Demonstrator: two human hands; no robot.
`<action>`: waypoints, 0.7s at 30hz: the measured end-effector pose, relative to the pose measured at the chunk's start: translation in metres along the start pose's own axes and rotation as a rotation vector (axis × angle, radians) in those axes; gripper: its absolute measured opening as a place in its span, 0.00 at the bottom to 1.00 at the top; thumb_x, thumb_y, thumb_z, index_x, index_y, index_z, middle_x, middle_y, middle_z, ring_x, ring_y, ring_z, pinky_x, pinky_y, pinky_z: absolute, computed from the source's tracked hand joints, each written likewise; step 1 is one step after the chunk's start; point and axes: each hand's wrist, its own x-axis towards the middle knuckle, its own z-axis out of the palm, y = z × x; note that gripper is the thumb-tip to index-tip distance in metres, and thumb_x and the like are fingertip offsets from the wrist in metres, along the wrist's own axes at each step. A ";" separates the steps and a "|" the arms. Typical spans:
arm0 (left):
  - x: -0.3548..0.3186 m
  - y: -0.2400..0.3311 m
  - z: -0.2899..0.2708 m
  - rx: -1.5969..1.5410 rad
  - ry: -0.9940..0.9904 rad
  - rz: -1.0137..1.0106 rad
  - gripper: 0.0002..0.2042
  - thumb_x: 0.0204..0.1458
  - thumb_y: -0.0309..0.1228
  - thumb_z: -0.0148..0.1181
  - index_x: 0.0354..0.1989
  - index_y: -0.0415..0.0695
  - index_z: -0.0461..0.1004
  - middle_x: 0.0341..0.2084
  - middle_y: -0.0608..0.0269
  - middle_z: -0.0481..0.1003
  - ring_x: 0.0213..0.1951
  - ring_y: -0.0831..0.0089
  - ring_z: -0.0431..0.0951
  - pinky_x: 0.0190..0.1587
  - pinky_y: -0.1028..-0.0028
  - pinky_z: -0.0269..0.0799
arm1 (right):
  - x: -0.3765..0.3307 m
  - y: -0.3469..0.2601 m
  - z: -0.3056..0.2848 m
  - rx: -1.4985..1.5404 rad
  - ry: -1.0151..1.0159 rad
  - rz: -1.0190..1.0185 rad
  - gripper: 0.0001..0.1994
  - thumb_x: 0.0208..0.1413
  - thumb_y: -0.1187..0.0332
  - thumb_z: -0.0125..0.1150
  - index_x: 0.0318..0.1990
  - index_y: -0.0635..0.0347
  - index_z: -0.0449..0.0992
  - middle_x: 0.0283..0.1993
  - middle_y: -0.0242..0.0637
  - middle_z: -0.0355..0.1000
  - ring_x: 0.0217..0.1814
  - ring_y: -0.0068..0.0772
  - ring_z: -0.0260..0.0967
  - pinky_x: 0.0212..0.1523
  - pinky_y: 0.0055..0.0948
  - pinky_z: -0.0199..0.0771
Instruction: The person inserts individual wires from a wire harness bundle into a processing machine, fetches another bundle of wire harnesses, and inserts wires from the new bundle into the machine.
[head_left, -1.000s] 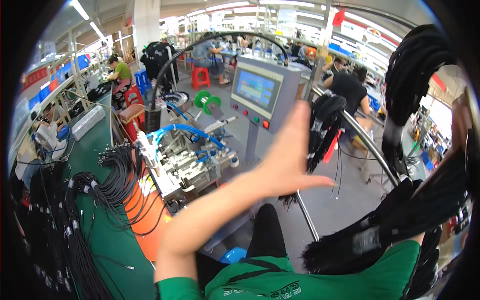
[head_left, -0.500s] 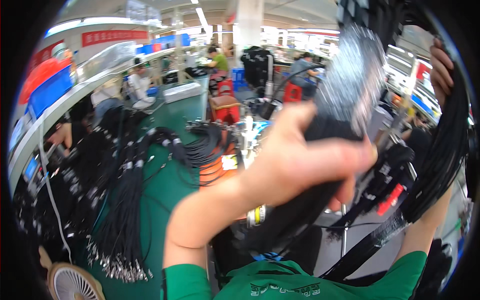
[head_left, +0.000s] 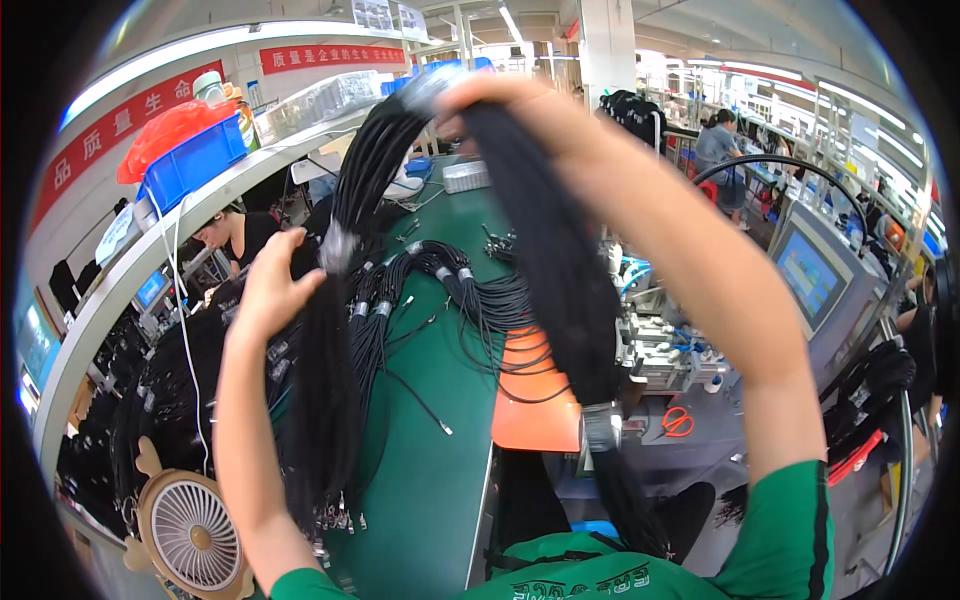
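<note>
A long bundle of black cables (head_left: 560,250), bound at intervals with clear wrap, arches in front of me over the green table. My right hand (head_left: 495,98) is raised and closed round the wrapped top of the arch. One side falls to my lap; the other hangs at the left down to metal-tipped ends. Beside a wrapped band (head_left: 338,248) on that left side is my left hand (head_left: 270,285), thumb and fingers apart, the thumb at the bundle's edge. More black cable bundles (head_left: 440,262) lie on the table behind it.
The green table (head_left: 420,500) carries an orange sheet (head_left: 535,420). A tan fan (head_left: 200,535) stands front left. Orange-handled scissors (head_left: 677,422) lie near a metal fixture (head_left: 665,355) and a screen (head_left: 808,270). A shelf with a blue bin (head_left: 195,165) runs along the left, beyond which a person (head_left: 255,235) sits.
My view has turned right. The cable bundle has swung from the right side to over the table. My left hand has gone from gripping a wrapped part to spread beside the bundle.
</note>
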 end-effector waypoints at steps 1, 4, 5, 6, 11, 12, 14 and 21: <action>-0.005 0.028 0.011 -0.445 -0.128 -0.014 0.30 0.41 0.34 0.73 0.52 0.36 0.67 0.48 0.55 0.71 0.52 0.66 0.70 0.57 0.65 0.65 | 0.015 0.025 0.007 0.067 -0.040 0.023 0.11 0.43 0.65 0.68 0.33 0.59 0.78 0.29 0.34 0.76 0.27 0.24 0.73 0.32 0.24 0.74; -0.042 0.138 0.056 -1.450 -0.112 -0.139 0.27 0.40 0.29 0.72 0.49 0.35 0.68 0.47 0.57 0.72 0.49 0.68 0.72 0.53 0.67 0.68 | 0.052 0.083 0.046 0.128 -0.059 0.165 0.08 0.41 0.69 0.69 0.29 0.61 0.79 0.27 0.36 0.75 0.25 0.25 0.71 0.28 0.26 0.70; -0.049 0.165 0.070 -1.608 -0.043 -0.254 0.25 0.41 0.28 0.72 0.47 0.35 0.69 0.44 0.59 0.74 0.45 0.70 0.74 0.51 0.69 0.69 | 0.062 0.095 0.055 0.084 -0.061 0.173 0.08 0.40 0.68 0.69 0.29 0.61 0.79 0.27 0.36 0.76 0.25 0.25 0.71 0.28 0.25 0.70; -0.051 0.174 0.071 -1.489 -0.037 -0.494 0.22 0.42 0.27 0.71 0.46 0.36 0.69 0.40 0.62 0.75 0.40 0.73 0.75 0.47 0.71 0.71 | 0.065 0.103 0.061 0.040 -0.068 0.193 0.08 0.40 0.68 0.70 0.28 0.61 0.79 0.28 0.36 0.76 0.24 0.25 0.71 0.27 0.25 0.69; 0.005 0.154 0.102 -1.250 0.487 -0.382 0.15 0.48 0.28 0.66 0.42 0.34 0.73 0.35 0.63 0.76 0.36 0.76 0.75 0.42 0.74 0.71 | 0.011 0.142 0.002 0.259 -0.162 -0.036 0.18 0.53 0.64 0.63 0.48 0.62 0.72 0.42 0.37 0.74 0.42 0.26 0.70 0.41 0.28 0.68; 0.031 0.140 0.108 -1.229 0.542 -0.356 0.14 0.48 0.29 0.66 0.40 0.33 0.74 0.34 0.62 0.77 0.35 0.76 0.75 0.41 0.74 0.71 | -0.034 0.163 -0.003 -0.052 -0.081 -0.089 0.21 0.53 0.63 0.64 0.52 0.63 0.69 0.45 0.40 0.73 0.46 0.29 0.69 0.45 0.30 0.67; 0.104 0.101 0.125 -1.104 0.561 -0.365 0.21 0.45 0.37 0.69 0.36 0.28 0.75 0.30 0.54 0.79 0.30 0.71 0.77 0.38 0.71 0.71 | -0.126 0.210 -0.001 -0.639 -0.085 -0.033 0.29 0.52 0.62 0.65 0.59 0.65 0.63 0.53 0.44 0.70 0.55 0.34 0.67 0.55 0.33 0.65; 0.090 0.028 0.387 -1.340 -0.142 -0.794 0.63 0.24 0.45 0.81 0.61 0.16 0.43 0.55 0.33 0.65 0.54 0.53 0.71 0.55 0.61 0.68 | -0.105 0.306 -0.019 -0.355 0.130 0.451 0.22 0.53 0.57 0.63 0.39 0.75 0.73 0.35 0.54 0.74 0.41 0.43 0.75 0.44 0.36 0.71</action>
